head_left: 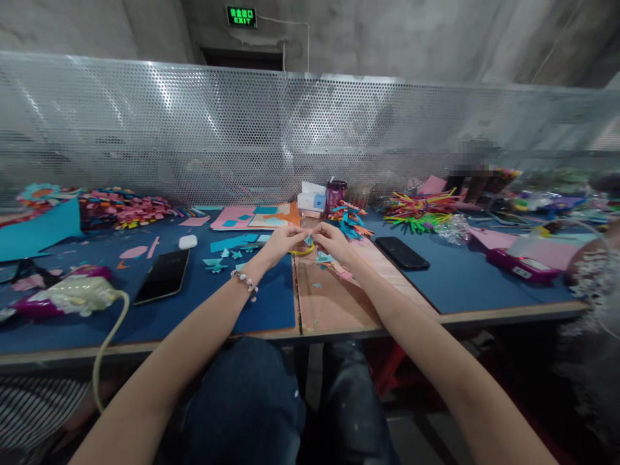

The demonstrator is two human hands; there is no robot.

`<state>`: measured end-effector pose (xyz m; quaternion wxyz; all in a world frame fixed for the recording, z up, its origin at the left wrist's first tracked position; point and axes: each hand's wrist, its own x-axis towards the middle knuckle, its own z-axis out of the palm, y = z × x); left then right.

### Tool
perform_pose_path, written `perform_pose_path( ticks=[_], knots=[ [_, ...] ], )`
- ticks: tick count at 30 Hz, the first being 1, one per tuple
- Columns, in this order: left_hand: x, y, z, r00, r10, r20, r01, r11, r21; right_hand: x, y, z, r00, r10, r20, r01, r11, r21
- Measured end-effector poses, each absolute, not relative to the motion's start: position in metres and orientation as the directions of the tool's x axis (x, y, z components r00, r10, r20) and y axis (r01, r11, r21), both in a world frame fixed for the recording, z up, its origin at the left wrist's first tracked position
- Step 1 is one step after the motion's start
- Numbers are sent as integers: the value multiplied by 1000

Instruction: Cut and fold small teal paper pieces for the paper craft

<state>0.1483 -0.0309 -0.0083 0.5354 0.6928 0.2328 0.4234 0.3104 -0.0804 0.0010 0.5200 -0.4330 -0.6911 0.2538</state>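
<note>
Small pale-blue piece of paper (309, 239): one, raised above the wooden and blue-covered surface (314, 307), between the fingertips of both hands, directly in front of the person; its exact shape is too small to tell. Left grip (281, 243): fingertips together, pinched on the left side of the piece; a bracelet of pale and dark beads (245, 283) circles the wrist. Right grip (334, 243): fingertips together, pinched on the right side of the piece, nearly meeting the left. Yellow curved object (303, 250): one, just below the fingertips and beside the left grip; whether held or lying loose, cannot tell. Small teal paper cuttings (216, 265): several, scattered left of the left grip. Flat pink, orange and teal paper sheets (232, 218): overlapping, beyond the left grip. Bundle of orange and teal paper strips (352, 221): one, just beyond the right grip. Dark purple lidded cup (336, 196): one, upright, behind that bundle, beside a white-and-blue pack (312, 199). Black rectangular phones: two, one (163, 276) lying left of the left grip, near a white rounded case (188, 242), the other (402, 252) lying right of the right grip.
</note>
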Motion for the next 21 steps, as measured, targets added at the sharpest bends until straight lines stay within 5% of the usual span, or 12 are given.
perform_pose_path(
  ticks=[7, 21],
  knots=[
    [149, -28, -11, 556, 759, 338, -202, -271, 941, 314, -77, 0, -98, 842, 531, 331, 531, -780],
    [151, -31, -9, 510, 732, 451, -135, -449, 883, 316, -71, -5, -99, 818, 567, 437, 548, -714]
  ],
)
